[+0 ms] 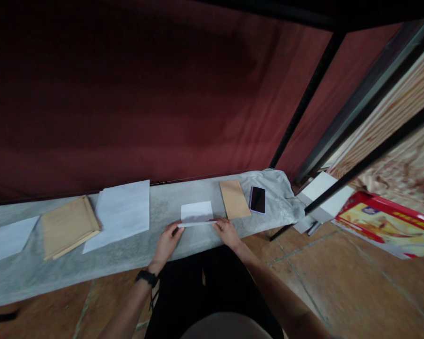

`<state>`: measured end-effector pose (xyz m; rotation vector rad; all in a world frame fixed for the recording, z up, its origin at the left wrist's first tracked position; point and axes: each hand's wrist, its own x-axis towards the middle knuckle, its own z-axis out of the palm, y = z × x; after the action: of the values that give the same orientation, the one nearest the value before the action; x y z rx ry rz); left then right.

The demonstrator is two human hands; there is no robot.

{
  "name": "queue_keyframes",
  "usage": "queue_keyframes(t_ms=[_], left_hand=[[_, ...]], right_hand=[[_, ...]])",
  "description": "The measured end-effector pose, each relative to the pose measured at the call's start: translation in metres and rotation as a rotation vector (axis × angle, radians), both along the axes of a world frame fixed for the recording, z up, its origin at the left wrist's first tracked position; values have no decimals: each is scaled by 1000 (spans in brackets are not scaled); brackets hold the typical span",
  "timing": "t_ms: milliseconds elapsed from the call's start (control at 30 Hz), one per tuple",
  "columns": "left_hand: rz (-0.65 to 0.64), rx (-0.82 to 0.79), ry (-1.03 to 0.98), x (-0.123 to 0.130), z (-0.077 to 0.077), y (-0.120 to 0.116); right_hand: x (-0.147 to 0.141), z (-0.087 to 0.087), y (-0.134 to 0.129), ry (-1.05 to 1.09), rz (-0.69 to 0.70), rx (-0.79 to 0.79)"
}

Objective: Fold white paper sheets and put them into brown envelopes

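A white sheet of paper [197, 211] lies in front of me on the cloth-covered bench, its near part folded up into a narrow strip. My left hand [168, 240] pinches the left end of that strip. At its right end, the fingers of my right hand [226, 230] close on the same paper. Just right of the sheet rests a brown envelope [235, 199]. Beyond it is a dark-screened phone [257, 200] in a pale purple case.
Left along the bench [166, 197] are a stack of white paper [123, 212], a pile of brown envelopes [69, 228] and more white paper [9, 239]. Black metal posts [309, 96] rise at the right. A red and yellow box [388, 226] stands on the tiled floor.
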<state>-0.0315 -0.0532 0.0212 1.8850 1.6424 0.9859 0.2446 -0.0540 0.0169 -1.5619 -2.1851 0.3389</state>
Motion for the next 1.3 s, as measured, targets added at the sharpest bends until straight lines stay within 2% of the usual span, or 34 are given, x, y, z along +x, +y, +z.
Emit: queue_keyframes(t_ms=[200,633,1133,1300], left_hand=[[64,-35,59,4,4,15],[144,-131,188,14,10,29],[209,-285,407,30,24,33],[214,-312,429,31,25,34]], right_hand=[[-12,3,13,-41,-112,-8],[-33,4,26,-61,-303,-75],[-44,14,32,-137,-364,-142],[-48,15,31,-167,-353,-101]])
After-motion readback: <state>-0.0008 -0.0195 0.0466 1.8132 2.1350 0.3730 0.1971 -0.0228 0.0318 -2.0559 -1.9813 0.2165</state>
